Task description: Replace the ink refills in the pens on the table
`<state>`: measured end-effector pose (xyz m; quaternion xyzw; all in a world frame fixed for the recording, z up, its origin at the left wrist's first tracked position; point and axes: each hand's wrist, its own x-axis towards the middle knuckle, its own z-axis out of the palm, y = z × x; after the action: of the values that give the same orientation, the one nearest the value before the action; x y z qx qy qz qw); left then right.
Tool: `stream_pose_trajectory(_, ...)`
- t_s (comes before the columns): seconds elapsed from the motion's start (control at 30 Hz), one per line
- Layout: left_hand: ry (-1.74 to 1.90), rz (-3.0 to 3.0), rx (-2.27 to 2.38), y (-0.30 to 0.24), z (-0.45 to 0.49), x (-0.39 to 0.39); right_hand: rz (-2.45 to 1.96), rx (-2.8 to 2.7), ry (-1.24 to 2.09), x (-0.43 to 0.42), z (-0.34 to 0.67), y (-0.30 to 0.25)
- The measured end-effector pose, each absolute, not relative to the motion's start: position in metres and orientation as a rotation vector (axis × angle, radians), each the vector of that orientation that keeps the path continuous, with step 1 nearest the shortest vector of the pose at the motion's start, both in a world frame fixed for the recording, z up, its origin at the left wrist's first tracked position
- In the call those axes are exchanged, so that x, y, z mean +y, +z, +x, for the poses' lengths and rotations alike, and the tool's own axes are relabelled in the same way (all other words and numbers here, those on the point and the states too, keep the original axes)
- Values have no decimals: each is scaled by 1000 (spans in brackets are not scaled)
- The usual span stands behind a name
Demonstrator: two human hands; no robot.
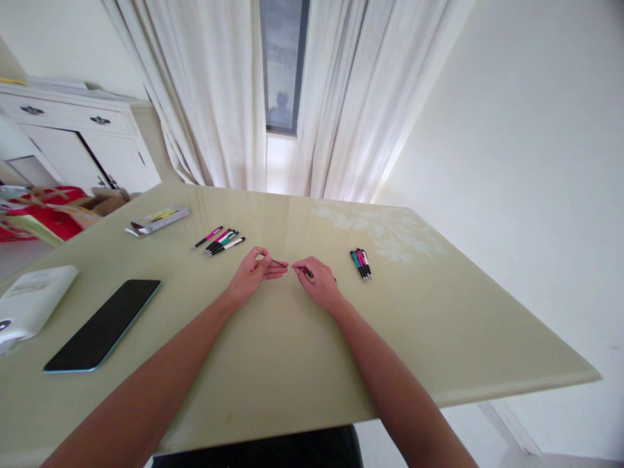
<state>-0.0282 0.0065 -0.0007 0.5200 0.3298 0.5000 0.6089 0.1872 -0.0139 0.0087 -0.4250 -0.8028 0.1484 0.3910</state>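
Note:
Both my hands meet over the middle of the pale green table [292, 364]. My left hand [253, 272] pinches a thin dark pen part [279, 263] between thumb and fingers. My right hand [319, 281] is closed on a dark red pen piece [305, 270], its tip close to the left hand's part. A loose group of several pens [221, 240] lies to the left of my hands. A tighter bundle of several pens [361, 264] lies to the right.
A black phone [103, 324] lies face up at the left, beside a white device [29, 300] at the table's left edge. A flat pen box [156, 220] sits farther back. White cabinet [73, 130] and curtains [214, 91] stand behind the table.

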Motion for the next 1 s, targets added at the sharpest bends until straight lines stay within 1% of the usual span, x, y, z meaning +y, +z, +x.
stream_pose_trajectory(0.57,1083,1175,674,3,-31,6,-1056,-2013,441,-15,187,10)
stream_pose_trajectory(0.8,1170,1105,672,0,-31,8,-1022,-1929,401,-14,188,10)
stream_pose_trajectory(1.0,1108,1133,631,1,-31,5,-1000,-1957,401,-13,187,8)
